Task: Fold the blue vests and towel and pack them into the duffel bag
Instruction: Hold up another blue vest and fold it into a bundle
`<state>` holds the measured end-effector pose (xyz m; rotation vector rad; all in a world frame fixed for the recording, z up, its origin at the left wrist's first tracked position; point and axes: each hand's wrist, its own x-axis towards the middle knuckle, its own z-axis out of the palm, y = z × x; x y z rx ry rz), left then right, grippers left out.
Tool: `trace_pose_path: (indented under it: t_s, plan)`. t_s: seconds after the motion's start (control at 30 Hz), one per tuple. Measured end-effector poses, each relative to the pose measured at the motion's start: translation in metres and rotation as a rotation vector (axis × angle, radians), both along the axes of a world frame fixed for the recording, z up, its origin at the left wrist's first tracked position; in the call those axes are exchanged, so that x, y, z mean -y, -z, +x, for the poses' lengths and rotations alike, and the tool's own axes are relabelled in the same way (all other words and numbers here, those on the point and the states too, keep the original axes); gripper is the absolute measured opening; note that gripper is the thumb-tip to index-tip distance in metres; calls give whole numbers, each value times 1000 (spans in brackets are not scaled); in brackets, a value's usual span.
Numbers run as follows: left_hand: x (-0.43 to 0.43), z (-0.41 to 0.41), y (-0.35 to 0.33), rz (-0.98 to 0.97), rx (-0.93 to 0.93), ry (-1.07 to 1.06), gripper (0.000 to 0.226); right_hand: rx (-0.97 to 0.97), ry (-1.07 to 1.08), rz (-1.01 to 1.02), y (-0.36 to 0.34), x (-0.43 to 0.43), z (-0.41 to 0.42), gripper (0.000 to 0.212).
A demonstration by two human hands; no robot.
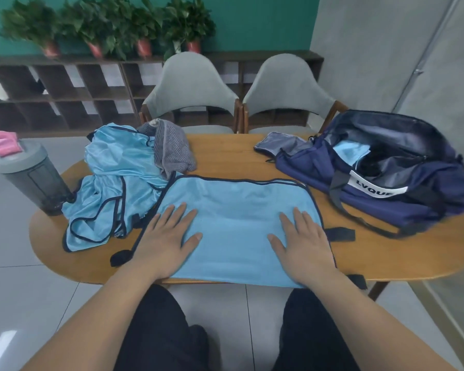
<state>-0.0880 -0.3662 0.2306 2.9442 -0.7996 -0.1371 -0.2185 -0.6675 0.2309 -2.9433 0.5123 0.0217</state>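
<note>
Pressing down flat on a blue vest [236,210] with the left hand [166,236] and the right hand [302,242]. Spreading the fingers out straight, palms down, gripping nothing. Reaching in over the near edge of a wooden table [225,151] with both bare arms. Putting the left hand on the left part of the vest and the right hand on the right part, well apart. Holding the vest smooth in the middle of the table, with its near edge hanging a bit over the side and dark straps sticking out. Having a crumpled pile of vests [113,178] just to the left, touching the flat one. Seeing a grey striped towel [172,151] bunched up behind that pile. Facing a dark blue duffel bag [386,204] on the right side of the table, unzipped and wide open, with some light blue cloth [354,152] inside. Seeing a grey bottle [30,178] at the left end, with a pink thing [6,143] on its lid. Looking across at two grey chairs [190,87].
</note>
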Motion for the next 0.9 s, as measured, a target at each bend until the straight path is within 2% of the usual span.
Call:
trace_pose_path:
  t_s: [0.17, 0.3, 0.43, 0.53, 0.63, 0.73, 0.8, 0.9]
  plan:
    - [4, 4, -12, 24, -27, 33, 74, -6, -57, -30, -16, -3, 4, 75]
    - [60, -8, -13, -119, -65, 87, 75, 6, -228, -32, -13, 23, 56, 74]
    - [73, -3, 4, -34, -18, 145, 78, -38, -255, -8, -10, 66, 79, 81]
    - [59, 10, 5, -5, -6, 179, 82, -32, -229, -81, -11, 93, 80, 71]
    - [61, 9, -3, -54, 32, 246, 85, 18, -234, -58, -14, 107, 80, 56]
    - [89, -16, -14, -296, 58, 406, 73, 115, -241, -27, -20, 108, 84, 47]
    - [114, -44, -17, -416, 43, 566, 61, 96, -240, -34, -23, 107, 90, 48]
    - [146, -84, -15, -401, 32, 771, 61, 31, -229, -78, -24, 107, 95, 47]
